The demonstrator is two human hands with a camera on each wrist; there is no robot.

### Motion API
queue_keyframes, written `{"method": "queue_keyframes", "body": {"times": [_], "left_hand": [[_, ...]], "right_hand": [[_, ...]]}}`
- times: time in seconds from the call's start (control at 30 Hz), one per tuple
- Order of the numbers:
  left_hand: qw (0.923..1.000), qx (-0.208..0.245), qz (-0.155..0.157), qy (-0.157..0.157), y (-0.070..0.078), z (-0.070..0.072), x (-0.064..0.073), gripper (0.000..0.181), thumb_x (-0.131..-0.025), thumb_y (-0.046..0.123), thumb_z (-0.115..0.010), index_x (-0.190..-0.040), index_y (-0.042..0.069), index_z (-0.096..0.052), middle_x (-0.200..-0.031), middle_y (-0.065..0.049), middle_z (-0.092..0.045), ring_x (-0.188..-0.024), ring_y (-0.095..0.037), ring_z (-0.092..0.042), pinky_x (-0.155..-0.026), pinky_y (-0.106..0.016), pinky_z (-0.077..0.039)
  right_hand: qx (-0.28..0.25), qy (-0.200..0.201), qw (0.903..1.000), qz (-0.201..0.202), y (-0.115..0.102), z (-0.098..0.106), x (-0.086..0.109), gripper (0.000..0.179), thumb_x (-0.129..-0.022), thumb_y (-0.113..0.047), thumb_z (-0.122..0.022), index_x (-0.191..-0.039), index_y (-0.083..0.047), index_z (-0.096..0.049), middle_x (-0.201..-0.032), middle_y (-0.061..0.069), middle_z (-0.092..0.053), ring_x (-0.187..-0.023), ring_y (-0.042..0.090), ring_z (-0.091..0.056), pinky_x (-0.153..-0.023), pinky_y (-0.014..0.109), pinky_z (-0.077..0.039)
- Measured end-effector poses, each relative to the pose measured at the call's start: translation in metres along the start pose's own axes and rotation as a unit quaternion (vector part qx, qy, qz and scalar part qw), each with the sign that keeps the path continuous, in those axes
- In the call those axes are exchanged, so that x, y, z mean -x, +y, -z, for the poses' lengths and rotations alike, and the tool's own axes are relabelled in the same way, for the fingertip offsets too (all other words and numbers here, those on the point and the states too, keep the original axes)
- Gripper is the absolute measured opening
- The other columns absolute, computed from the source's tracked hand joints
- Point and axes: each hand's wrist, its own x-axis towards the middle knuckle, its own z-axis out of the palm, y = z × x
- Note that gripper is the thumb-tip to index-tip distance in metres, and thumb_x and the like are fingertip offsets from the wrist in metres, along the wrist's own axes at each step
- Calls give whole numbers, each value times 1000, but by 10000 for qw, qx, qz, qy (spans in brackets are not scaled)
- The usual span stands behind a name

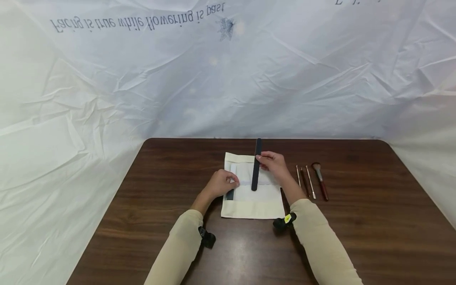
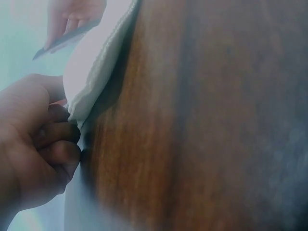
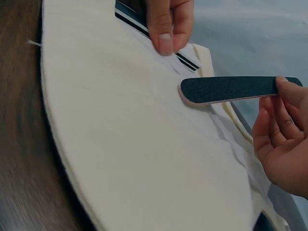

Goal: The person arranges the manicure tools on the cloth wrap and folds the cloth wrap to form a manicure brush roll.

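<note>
A black nail file [image 1: 256,170] is pinched near its far end between the thumb and fingers of my right hand [image 1: 273,163]. Its near end hangs over the middle of a cream cloth case [image 1: 253,209] spread on the table. My left hand [image 1: 222,183] pinches the white pocket edge of the case at its left side. Under those fingers lies a dark strip with white stripes [image 3: 132,20], partly hidden by the hand. In the left wrist view, curled fingers [image 2: 60,144] sit at the cloth's edge.
Right of the case, a makeup brush [image 1: 321,182] with a reddish handle lies beside several slim sticks [image 1: 310,182]. The brown wooden table [image 1: 374,221] reaches back to a hanging white printed sheet [image 1: 249,79]. Each sleeve carries a small black wrist camera [image 1: 207,237].
</note>
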Motion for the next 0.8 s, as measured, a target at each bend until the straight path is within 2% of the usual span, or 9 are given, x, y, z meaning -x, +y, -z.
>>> {"method": "queue_keyframes", "body": {"times": [0.07,0.17,0.3,0.37,0.43,0.57,0.73,0.8], "left_hand": [[10000,-7,-25,1,0,0,0,9,-92,11,-71,-92,8,-80,-49,6,-38,-45,-10,-32,-50,-23,-32],[10000,-2,-60,23,1,0,0,9,-92,11,-71,-91,7,-80,-49,6,-38,-44,-9,-33,-49,-23,-32],[10000,3,-83,35,1,-1,0,9,-91,10,-71,-91,7,-80,-49,6,-38,-44,-9,-32,-48,-23,-31],[10000,8,-65,14,1,-1,0,9,-92,11,-71,-91,8,-80,-49,6,-37,-44,-9,-32,-49,-24,-31],[10000,-3,-54,2,2,-1,0,10,-92,11,-71,-91,8,-80,-49,6,-37,-45,-10,-32,-49,-24,-31],[10000,-68,-39,31,1,-1,-1,10,-92,10,-71,-90,8,-80,-49,6,-37,-46,-10,-33,-50,-24,-30],[10000,-57,-48,53,-1,-1,-2,9,-91,9,-71,-90,8,-80,-49,6,-38,-46,-10,-33,-50,-24,-30],[10000,-16,-25,38,-1,-1,-2,9,-91,9,-71,-90,8,-80,-49,6,-38,-46,-9,-33,-50,-23,-30]], "right_hand": [[-362,89,9993,13,3,-4,-1,40,-101,-14,-63,-136,5,-57,-84,-18,-69,-73,1,-64,-70,16,-56],[-1057,232,9941,50,6,-10,-4,26,-101,-10,-62,-125,-1,-62,-81,-16,-69,-71,2,-63,-69,15,-55],[-2070,395,9775,-15,9,-17,-8,4,-99,-7,-63,-100,-10,-65,-76,-10,-68,-66,6,-63,-66,17,-54],[-2363,483,9705,-56,11,-18,-10,10,-99,-6,-63,-93,-13,-63,-74,-8,-67,-63,6,-62,-64,18,-53],[-2426,535,9686,-54,11,-19,-11,11,-99,-6,-63,-92,-14,-64,-73,-8,-67,-61,6,-62,-62,18,-52],[-2305,548,9715,-47,11,-21,-12,12,-98,-3,-64,-91,-12,-66,-72,-7,-67,-61,7,-62,-59,17,-51],[-1615,348,9862,-70,11,-22,-14,6,-98,-2,-63,-102,-7,-64,-74,-8,-67,-62,5,-63,-57,16,-51],[-1248,192,9920,-91,11,-21,-15,13,-99,-4,-62,-112,-2,-63,-77,-9,-67,-64,3,-64,-58,15,-51]]}}
